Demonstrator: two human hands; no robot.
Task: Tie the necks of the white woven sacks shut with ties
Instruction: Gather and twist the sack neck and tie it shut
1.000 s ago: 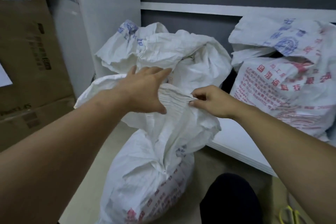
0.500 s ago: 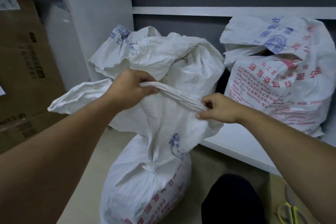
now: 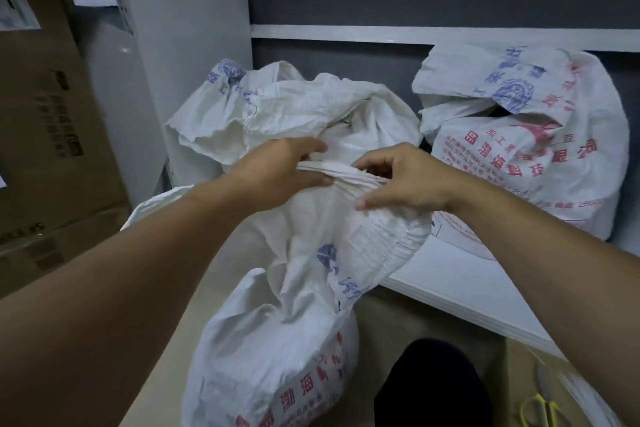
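Hands have closed in since half a second ago: left hand and right hand now sit close together, the twisted strip of fabric between them much shorter. Left fingers are clamped around one end; right fingers are curled over the other end, thumb pressing underneath. Near sack stands on the floor in front, its neck bunched and gathered just below the hands. I read this as a wrap or knot being formed, not yet cinched. Two more sacks behind, middle sack and right sack, look open at the top.
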